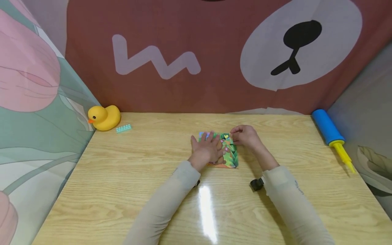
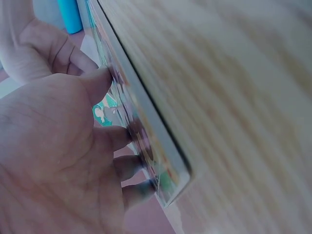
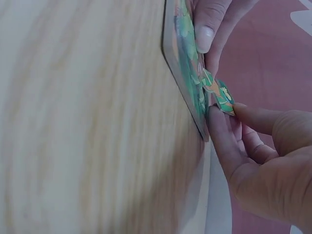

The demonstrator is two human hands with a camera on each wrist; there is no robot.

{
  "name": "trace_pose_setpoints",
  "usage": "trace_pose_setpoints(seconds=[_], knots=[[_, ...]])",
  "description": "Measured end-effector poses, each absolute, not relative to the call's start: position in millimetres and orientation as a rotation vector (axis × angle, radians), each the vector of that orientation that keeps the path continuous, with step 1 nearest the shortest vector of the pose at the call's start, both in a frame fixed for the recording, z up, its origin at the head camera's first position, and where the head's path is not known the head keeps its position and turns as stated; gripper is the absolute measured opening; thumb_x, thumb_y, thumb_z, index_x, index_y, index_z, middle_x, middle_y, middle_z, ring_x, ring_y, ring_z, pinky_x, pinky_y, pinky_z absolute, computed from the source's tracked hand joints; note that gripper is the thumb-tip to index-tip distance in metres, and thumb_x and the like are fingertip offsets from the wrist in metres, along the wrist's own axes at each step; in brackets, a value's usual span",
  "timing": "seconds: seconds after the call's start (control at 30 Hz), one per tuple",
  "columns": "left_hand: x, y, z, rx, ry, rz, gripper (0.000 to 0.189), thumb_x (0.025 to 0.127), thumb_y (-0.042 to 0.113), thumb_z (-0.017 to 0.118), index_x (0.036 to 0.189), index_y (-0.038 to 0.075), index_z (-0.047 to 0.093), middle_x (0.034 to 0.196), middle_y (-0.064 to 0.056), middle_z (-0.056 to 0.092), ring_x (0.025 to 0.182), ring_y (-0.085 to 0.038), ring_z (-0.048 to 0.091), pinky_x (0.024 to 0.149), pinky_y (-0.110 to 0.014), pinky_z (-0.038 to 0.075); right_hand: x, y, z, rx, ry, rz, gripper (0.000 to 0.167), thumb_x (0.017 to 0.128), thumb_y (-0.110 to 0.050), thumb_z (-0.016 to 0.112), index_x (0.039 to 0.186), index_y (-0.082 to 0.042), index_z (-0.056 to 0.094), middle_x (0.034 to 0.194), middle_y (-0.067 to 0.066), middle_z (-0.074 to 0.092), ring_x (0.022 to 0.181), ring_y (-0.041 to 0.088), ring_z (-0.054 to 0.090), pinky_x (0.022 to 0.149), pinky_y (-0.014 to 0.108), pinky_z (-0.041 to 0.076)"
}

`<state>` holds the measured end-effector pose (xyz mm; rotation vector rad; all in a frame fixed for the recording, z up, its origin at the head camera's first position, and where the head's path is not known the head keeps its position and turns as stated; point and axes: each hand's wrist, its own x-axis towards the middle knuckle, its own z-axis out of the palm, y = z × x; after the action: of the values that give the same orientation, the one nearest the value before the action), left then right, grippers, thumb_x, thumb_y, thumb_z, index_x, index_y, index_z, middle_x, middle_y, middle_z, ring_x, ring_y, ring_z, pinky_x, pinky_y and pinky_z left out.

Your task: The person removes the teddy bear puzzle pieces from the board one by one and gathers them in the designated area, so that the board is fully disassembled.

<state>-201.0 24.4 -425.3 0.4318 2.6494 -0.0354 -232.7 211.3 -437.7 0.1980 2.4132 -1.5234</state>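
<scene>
A colourful jigsaw puzzle board (image 1: 231, 159) with a green, leafy picture lies flat on the wooden table. My left hand (image 1: 206, 151) rests across its left and middle part with the fingers spread, and covers much of the picture. In the left wrist view its fingertips press on the face of the board (image 2: 146, 141). At the far right corner my right hand (image 1: 247, 136) pinches a small puzzle piece (image 3: 224, 99) between thumb and fingers. That piece is tilted up from the board in the right wrist view, its inner end close to the left hand's fingers.
At the back left sit a yellow rubber duck (image 1: 105, 118) and a small mint-green studded strip (image 1: 124, 128). A blue and yellow hand pump (image 1: 329, 127) lies along the right edge of the table (image 1: 137, 190). A printed cloth (image 1: 214, 92) hangs behind it.
</scene>
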Motion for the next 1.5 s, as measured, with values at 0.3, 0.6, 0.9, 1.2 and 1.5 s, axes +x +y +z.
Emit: trace_pose_setpoints(seconds=[0.3,0.6,0.9,1.2,1.5], knots=[[-201,25,-428,0.41,2.643,-0.023,0.073,0.101,0.071,0.021,0.164,0.037,0.003,0.173,0.007,-0.004,0.16,-0.023,-0.002,0.121,-0.071,0.007,-232,212,-441,0.19,2.317,-1.621,0.033,0.098,-0.004,0.062,0.128,0.009,0.057,0.11,0.015,0.069,0.085,0.008,0.067,0.078,0.025,0.061],[-202,27,-428,0.42,2.661,0.002,0.074,0.1,0.073,0.019,0.164,0.037,0.005,0.173,0.006,-0.002,0.16,-0.025,0.001,0.12,-0.074,0.01,-229,220,-439,0.184,2.268,-1.671,0.036,0.098,0.0,0.058,0.132,0.01,0.053,0.105,0.01,0.065,0.085,0.007,0.065,0.081,0.026,0.061],[-202,26,-427,0.408,2.651,-0.005,0.074,0.101,0.072,0.021,0.164,0.037,0.003,0.173,0.006,-0.004,0.16,-0.026,0.0,0.121,-0.07,0.013,-231,238,-439,0.212,2.25,-1.708,0.04,0.103,-0.008,0.054,0.14,0.007,0.052,0.107,0.006,0.064,0.082,0.009,0.067,0.08,0.025,0.061],[-202,25,-428,0.414,2.657,0.021,0.074,0.101,0.07,0.021,0.164,0.035,0.004,0.173,0.006,-0.004,0.16,-0.026,-0.001,0.118,-0.073,0.019,-230,259,-438,0.222,2.164,-1.792,0.046,0.105,-0.007,0.052,0.147,0.01,0.044,0.095,-0.006,0.065,0.077,0.006,0.066,0.082,0.024,0.061],[-201,24,-428,0.431,2.643,0.004,0.074,0.102,0.069,0.022,0.164,0.035,0.002,0.173,0.006,-0.006,0.16,-0.026,-0.003,0.116,-0.075,0.021,-226,282,-436,0.271,2.138,-1.813,0.047,0.106,-0.01,0.052,0.149,0.007,0.042,0.101,-0.009,0.064,0.081,0.004,0.069,0.085,0.024,0.06]])
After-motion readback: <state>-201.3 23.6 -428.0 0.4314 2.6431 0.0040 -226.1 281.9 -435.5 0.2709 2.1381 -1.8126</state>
